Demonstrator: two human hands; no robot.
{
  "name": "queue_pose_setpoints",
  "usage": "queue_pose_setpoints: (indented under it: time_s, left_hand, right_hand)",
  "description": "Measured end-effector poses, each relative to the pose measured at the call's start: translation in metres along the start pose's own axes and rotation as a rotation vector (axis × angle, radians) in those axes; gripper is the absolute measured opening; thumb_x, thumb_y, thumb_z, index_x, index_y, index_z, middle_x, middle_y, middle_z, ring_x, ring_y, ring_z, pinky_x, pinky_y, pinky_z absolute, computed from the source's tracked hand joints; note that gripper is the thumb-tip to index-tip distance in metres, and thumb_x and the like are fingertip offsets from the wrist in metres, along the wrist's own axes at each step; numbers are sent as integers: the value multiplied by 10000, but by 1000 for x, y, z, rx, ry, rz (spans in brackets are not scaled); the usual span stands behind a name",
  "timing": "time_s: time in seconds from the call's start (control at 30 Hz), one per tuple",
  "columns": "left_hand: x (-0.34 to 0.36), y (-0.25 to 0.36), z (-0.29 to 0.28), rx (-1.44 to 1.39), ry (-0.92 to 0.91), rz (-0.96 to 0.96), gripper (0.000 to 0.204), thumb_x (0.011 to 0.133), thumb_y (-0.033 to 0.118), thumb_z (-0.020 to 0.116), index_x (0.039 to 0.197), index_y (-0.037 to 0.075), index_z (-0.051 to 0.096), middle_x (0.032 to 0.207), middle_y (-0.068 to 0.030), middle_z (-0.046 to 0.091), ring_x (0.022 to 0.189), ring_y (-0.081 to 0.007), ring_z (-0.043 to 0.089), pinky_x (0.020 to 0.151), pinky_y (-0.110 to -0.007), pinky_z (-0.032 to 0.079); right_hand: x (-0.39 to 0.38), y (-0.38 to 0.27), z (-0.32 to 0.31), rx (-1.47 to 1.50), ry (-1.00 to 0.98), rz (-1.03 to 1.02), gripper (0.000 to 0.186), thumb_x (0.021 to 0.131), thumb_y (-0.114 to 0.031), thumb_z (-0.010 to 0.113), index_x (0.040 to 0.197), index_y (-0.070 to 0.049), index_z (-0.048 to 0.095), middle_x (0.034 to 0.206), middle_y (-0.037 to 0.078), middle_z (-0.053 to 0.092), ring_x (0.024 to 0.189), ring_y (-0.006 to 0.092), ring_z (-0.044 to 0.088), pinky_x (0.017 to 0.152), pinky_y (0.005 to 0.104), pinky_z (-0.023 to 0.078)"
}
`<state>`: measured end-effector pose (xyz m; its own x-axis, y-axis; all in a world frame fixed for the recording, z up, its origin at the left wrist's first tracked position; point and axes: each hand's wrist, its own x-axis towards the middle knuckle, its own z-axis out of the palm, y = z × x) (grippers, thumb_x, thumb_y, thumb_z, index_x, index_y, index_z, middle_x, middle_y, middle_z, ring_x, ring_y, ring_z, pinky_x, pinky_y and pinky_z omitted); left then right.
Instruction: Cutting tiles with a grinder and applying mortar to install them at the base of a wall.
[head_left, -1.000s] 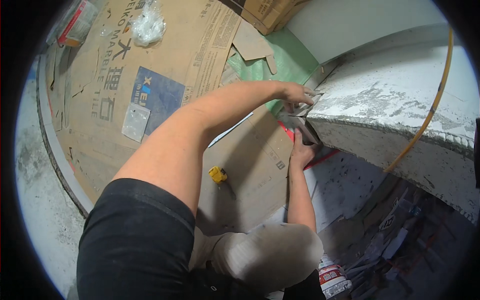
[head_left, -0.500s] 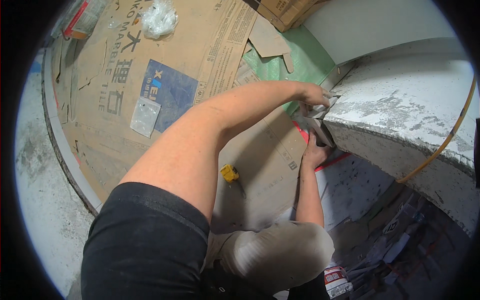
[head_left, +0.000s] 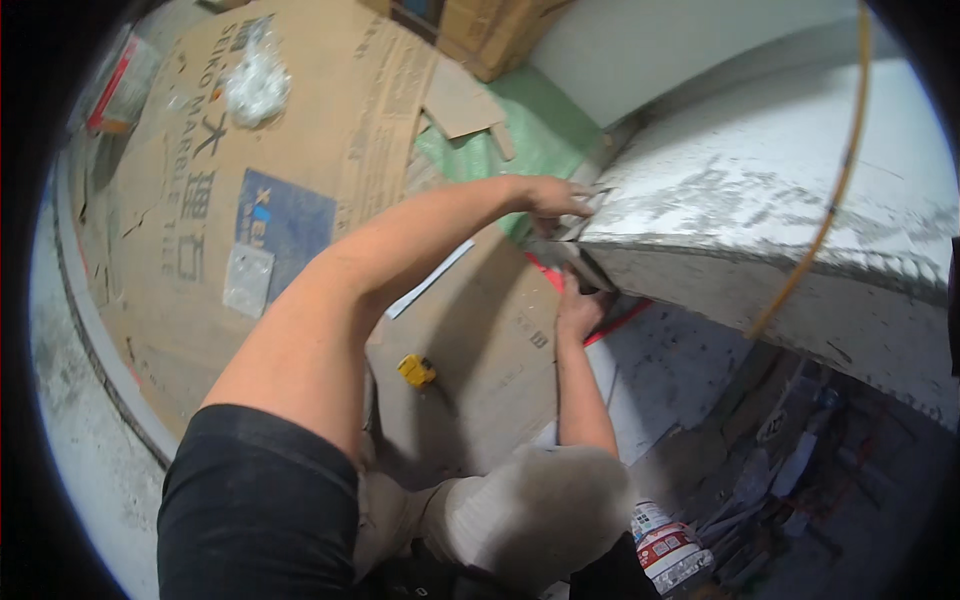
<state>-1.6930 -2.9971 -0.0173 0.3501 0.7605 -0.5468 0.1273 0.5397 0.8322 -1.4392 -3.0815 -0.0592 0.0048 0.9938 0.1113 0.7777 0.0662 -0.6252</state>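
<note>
At the near left corner of a whitish, mortar-smeared ledge (head_left: 690, 255), a grey, flat-edged tile piece (head_left: 590, 268) sits against the end face. My left hand (head_left: 556, 200) reaches over it from above, fingers bent down around its upper edge. From below, my right hand (head_left: 578, 312) grips the lower part of the same piece, its thumb up along the side. The fingertips of both hands are partly hidden, and the piece's full shape does not show. On the cardboard to the left lies a yellow tape measure (head_left: 416, 370).
Printed cardboard (head_left: 330, 90) covers the floor, with a crumpled clear plastic bag (head_left: 258, 88) on it. A green woven sheet (head_left: 545, 110) lies beyond my left hand. An orange-yellow hose (head_left: 822, 225) hangs across the ledge. A white-and-red bucket (head_left: 668, 550) stands at the lower right.
The whole view has shifted, so the ledge and hands appear further left. Both hands keep their places at the ledge corner. A white strip beside my left forearm now shows.
</note>
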Motion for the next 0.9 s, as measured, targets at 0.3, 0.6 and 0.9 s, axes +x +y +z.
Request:
queue_pose_setpoints:
  time_s: [0.3, 0.6, 0.9]
  left_hand:
    - [-9, 4, -4, -68, 0, -19, 785, 1089, 466, 666, 1756, 302, 286, 1200, -383, 719, 912, -393, 822, 762, -481, 702]
    - [-11, 22, 2, -62, 31, 9, 730, 1062, 380, 664, 1716, 283, 356, 1150, -371, 740, 876, -399, 822, 758, -478, 705]
    - [3, 3, -1, -75, 45, 39, 700, 1033, 371, 674, 1680, 263, 429, 1110, -330, 751, 883, -397, 822, 758, -466, 711]
  right_hand:
    - [-3, -5, 3, 68, 34, -34, 917, 832, -428, 970, 1476, 84, 564, 1473, 326, 602, 1373, 502, 567, 1159, 551, 456]
    - [5, 14, 2, 12, 41, -76, 1002, 824, -498, 959, 1500, 100, 524, 1497, 340, 571, 1377, 499, 561, 1174, 552, 442]
    - [4, 18, 1, -17, 59, -86, 1005, 824, -537, 949, 1493, 91, 540, 1477, 349, 597, 1372, 528, 566, 1158, 570, 451]
